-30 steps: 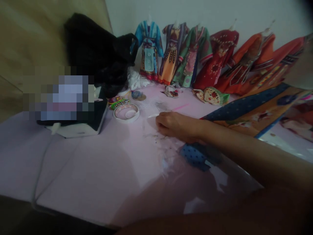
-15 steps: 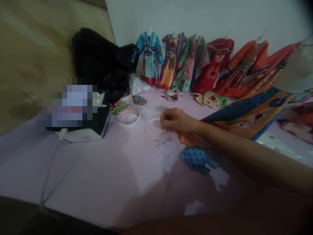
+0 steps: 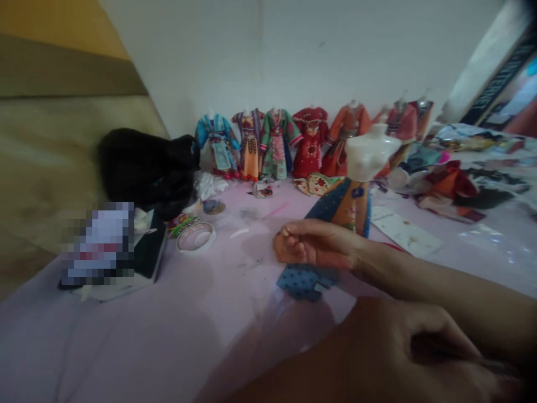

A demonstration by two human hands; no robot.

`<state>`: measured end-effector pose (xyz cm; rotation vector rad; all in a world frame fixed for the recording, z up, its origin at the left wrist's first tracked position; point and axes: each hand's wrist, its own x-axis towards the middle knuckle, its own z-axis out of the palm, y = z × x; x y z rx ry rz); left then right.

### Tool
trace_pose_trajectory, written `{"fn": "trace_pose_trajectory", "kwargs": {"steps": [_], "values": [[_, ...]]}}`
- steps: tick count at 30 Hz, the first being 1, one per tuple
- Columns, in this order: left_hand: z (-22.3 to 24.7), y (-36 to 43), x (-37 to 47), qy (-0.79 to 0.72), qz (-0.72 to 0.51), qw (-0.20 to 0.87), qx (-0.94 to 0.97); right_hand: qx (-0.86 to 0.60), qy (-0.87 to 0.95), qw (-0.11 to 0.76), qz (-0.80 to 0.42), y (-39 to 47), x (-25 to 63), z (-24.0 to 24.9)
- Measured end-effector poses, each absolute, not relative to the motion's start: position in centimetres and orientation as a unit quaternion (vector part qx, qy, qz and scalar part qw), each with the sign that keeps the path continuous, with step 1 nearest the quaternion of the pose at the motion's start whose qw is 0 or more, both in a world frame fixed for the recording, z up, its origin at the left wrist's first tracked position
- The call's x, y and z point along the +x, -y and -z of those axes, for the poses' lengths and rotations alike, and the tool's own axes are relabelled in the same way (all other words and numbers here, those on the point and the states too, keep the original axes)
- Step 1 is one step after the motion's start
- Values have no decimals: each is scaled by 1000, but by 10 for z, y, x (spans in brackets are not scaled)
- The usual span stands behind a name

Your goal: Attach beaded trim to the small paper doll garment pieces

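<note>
Across the pink table (image 3: 168,341), in the head view, a black bag (image 3: 145,165) slumps at the left, its contents hidden, with crinkled white plastic (image 3: 210,184) beside it. One ring-shaped tape roll (image 3: 195,247) lies flat near a green-patterned packet (image 3: 184,224); what the packet holds is too blurred to tell.

At least seven small dresses (image 3: 311,145) stand along the wall, some with beaded trim. Before them is one smooth, whitish bust (image 3: 372,157), above a flared skirt (image 3: 335,204) of blue and orange panels.

Two cut fabric pieces lie mid-table: an orange piece (image 3: 280,249) at the right hand's fingertips and a dotted, notched blue piece (image 3: 302,281) just below that hand. The right hand (image 3: 312,244) has its palm turned inward and fingers curled; whether it pinches the orange piece, I cannot tell. The left hand (image 3: 436,341), lower right, is dark and bent, its grip unclear.
</note>
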<state>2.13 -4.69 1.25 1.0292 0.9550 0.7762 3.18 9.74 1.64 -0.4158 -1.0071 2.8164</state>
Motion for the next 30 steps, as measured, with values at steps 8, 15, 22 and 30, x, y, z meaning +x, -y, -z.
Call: {"fn": "trace_pose_trajectory", "kwargs": {"steps": [8, 15, 22, 30], "values": [[-21, 36, 21, -427, -339, 698, 463, -120, 375, 141, -908, -99, 101, -20], [-15, 31, 17, -428, -327, 711, 451, -146, 368, 203, -895, -106, 155, -4], [-17, 22, 16, -455, -356, 695, 428, -185, 339, 226, -894, -113, 195, 13], [-16, 15, 11, -534, -358, 649, 407, -172, 317, 223, -906, -108, 204, 23]]}}
